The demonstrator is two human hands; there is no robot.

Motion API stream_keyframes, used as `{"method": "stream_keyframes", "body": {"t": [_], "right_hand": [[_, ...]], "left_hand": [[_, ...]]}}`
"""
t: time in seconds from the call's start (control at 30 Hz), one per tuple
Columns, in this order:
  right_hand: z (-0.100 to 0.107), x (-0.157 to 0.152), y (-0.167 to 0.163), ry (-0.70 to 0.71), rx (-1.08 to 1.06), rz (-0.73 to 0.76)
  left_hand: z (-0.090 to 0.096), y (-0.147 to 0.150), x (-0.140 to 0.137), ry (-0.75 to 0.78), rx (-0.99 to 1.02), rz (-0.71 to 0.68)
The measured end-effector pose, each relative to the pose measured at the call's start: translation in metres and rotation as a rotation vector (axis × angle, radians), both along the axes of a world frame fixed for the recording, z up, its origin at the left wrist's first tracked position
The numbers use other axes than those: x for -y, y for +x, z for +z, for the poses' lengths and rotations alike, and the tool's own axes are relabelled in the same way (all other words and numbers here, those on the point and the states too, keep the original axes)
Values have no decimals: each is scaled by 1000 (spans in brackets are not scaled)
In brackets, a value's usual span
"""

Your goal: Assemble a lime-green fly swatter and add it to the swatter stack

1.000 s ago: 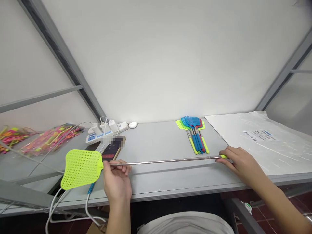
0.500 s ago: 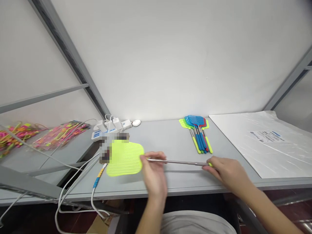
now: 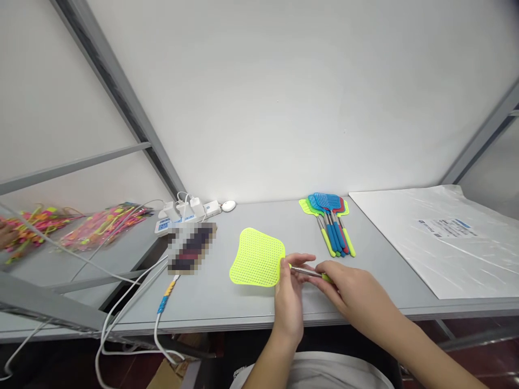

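Note:
A yellow-green fly swatter (image 3: 259, 258) with a perforated head and a telescopic metal shaft is held above the grey table (image 3: 211, 302). My left hand (image 3: 291, 294) pinches it where the head joins the shaft. Around its yellow-green handle my right hand (image 3: 351, 286) is closed, hiding most of that grip. Only a short length of shaft shows between my hands. Behind them lies a pile of several fly swatters (image 3: 332, 227) in blue, green, red and yellow-green, heads toward the wall.
White wrapped sheet material (image 3: 438, 243) with a label covers the table's right. At left are a power strip (image 3: 178, 219) with chargers, a pixelated dark object (image 3: 192, 248) and white cables (image 3: 133, 286). Beyond the frame post lie colourful bagged items (image 3: 105, 227), with another person's hand (image 3: 6, 235) at the edge.
The swatter's shaft has become much shorter as my hands came together. My left hand and the swatter head moved right. Another person's hand has appeared at the far left.

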State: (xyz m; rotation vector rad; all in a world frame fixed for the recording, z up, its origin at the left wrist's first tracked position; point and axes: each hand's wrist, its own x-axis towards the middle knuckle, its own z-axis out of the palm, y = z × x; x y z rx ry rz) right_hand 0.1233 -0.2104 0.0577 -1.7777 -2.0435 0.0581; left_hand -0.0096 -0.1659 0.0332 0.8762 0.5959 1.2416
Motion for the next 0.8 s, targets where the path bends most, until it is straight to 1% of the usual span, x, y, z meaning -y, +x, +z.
{"method": "stream_keyframes", "body": {"t": [0.13,0.23,0.3,0.33,0.37,0.43,0.47,0.53,0.6,0.67,0.73,0.8], "right_hand": [[-15,-1,-1,-61,-102,74],[-29,-2,-1,-88,-190,108],[-36,-3,-2,-84,-239,121],[-38,-4,-2,-73,-264,120],[-40,-4,-2,-59,-294,114],[-44,-4,-1,-26,-363,77],[-45,-4,0,-7,-396,41],[-46,-6,6,45,-434,-75],[-41,-9,17,90,-423,-222],[-30,-16,31,86,-313,-369],[-17,-26,46,40,-126,-490],[-5,-40,58,29,-30,-557]], "left_hand": [[-7,-18,-16,-119,91,68],[-10,-31,-28,-156,87,44],[-12,-35,-31,-132,-28,-31],[-12,-35,-31,-100,-128,-80],[-13,-34,-29,-48,-250,-132],[-13,-31,-23,113,-517,-205],[-12,-29,-19,209,-642,-213],[-12,-26,-13,395,-831,-173],[-11,-24,-11,502,-935,-123],[-10,-25,-14,512,-965,-116],[-7,-28,-19,450,-957,-130],[-5,-31,-24,373,-932,-156]]}}
